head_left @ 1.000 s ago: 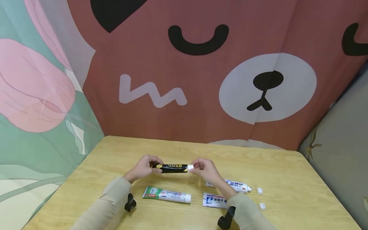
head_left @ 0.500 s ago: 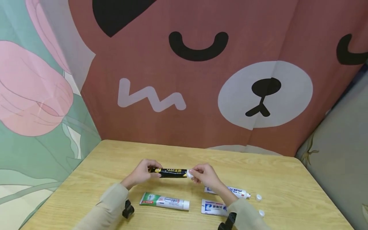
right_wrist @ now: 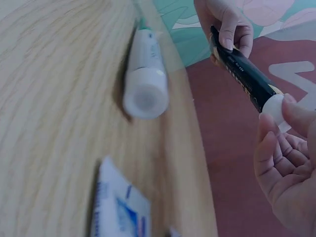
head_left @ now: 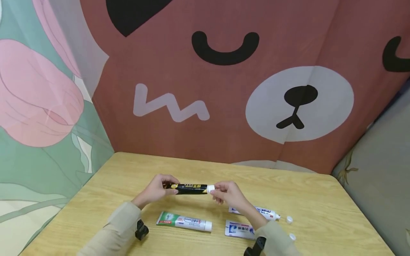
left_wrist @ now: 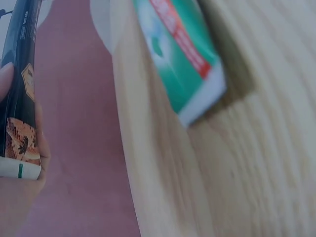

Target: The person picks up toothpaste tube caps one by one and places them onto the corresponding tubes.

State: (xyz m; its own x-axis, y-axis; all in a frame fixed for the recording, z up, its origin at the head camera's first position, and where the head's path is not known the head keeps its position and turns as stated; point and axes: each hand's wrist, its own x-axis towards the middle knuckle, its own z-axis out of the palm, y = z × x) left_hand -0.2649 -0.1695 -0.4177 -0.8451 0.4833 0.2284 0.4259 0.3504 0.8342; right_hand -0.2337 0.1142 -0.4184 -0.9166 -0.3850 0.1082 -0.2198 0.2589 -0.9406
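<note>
A black toothpaste tube (head_left: pixel 192 189) with yellow lettering is held level above the table, between both hands. My left hand (head_left: pixel 156 189) grips its flat tail end, thumb on the near side; the white crimp and a brown patterned patch show in the left wrist view. At the other end, my right hand (head_left: pixel 231 195) pinches the white cap (right_wrist: pixel 274 109) between thumb and forefinger, and the cap sits at the tube's neck. Nearer to me lies a green and white toothpaste tube (head_left: pixel 186 222), its white cap on.
Two white and blue toothpaste tubes lie below my right forearm: a nearer one (head_left: pixel 238 229) and a farther uncapped one (head_left: pixel 268 214). To their right are two loose white caps, one farther (head_left: pixel 289 219) and one nearer (head_left: pixel 292 236). A patterned curtain (head_left: pixel 179 138) hangs behind the table (head_left: pixel 134 170).
The right fingers have shifted on the white cap, covering more of it half a second ago and less now. Both hands keep their hold on the black tube, and the head view has tilted slightly.
</note>
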